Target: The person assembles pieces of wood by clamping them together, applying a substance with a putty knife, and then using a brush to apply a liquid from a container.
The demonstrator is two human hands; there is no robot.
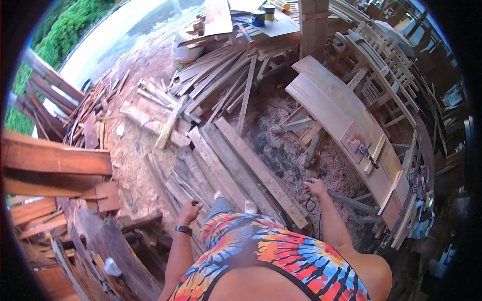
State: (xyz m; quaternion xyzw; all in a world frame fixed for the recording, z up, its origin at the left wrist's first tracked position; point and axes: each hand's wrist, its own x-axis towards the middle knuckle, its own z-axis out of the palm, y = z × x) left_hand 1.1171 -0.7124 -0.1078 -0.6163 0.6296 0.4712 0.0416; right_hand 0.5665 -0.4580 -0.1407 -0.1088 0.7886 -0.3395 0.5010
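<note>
My left hand (190,212), with a dark watch (184,230) on its wrist, hangs over the left side of a row of long boards. Its fingers are loosely bent and a little apart, with nothing seen in them. To the right, my right hand (316,187) hangs out from my body, also loosely curled and holding nothing I can see. Below it are the end of a long plank (266,173) and the shaving-covered ground. Beside that plank lies a grey weathered board (241,168). One of my feet (218,194) shows among the boards.
A long wooden workbench (326,108) on the right bears a dark hand tool (369,156). Stacked lumber (216,75) lies ahead, near a wooden post (314,30) and a blue can (257,18). Thick reddish planks (55,155) and rough slabs (105,241) lie left.
</note>
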